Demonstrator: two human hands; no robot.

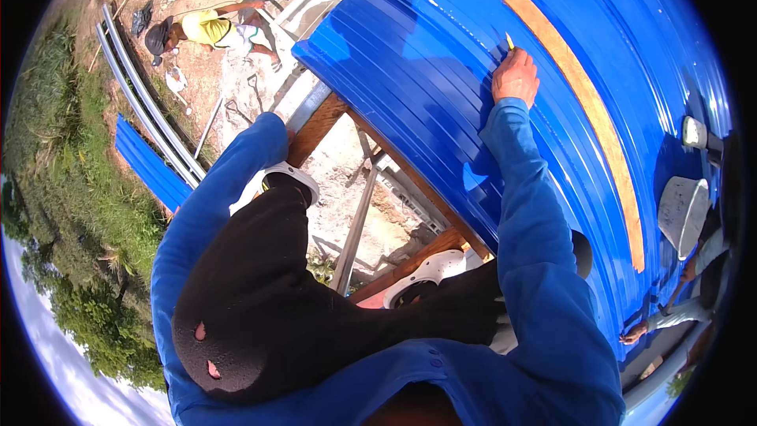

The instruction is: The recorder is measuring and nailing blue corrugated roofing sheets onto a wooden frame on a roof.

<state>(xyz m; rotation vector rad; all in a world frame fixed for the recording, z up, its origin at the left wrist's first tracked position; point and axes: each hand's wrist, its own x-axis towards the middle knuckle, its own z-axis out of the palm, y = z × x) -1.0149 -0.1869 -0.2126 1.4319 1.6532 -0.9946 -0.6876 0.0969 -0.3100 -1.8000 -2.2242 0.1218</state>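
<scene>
The right hand (515, 76) is pinching a pencil (509, 41) on the blue roof sheet (426, 55); the left hand is hidden. Slipping on the slick ribs could smear the mark.

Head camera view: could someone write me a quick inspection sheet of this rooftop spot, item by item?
Surface: blue corrugated metal roof sheet on timber framing, sunlit.
Job's things: small yellowish pencil-like tool at the right hand's fingertips; long orange wooden plank lies beside it on the sheet.
Clutter: white bucket at the right edge; spare blue sheet on the ground.
Grippers: right hand pinches the tool against the roof; left hand hidden behind the sleeve.
Cables: nothing seen.
Surroundings: a person in a yellow shirt crouches on bare ground below; grass at left.
</scene>
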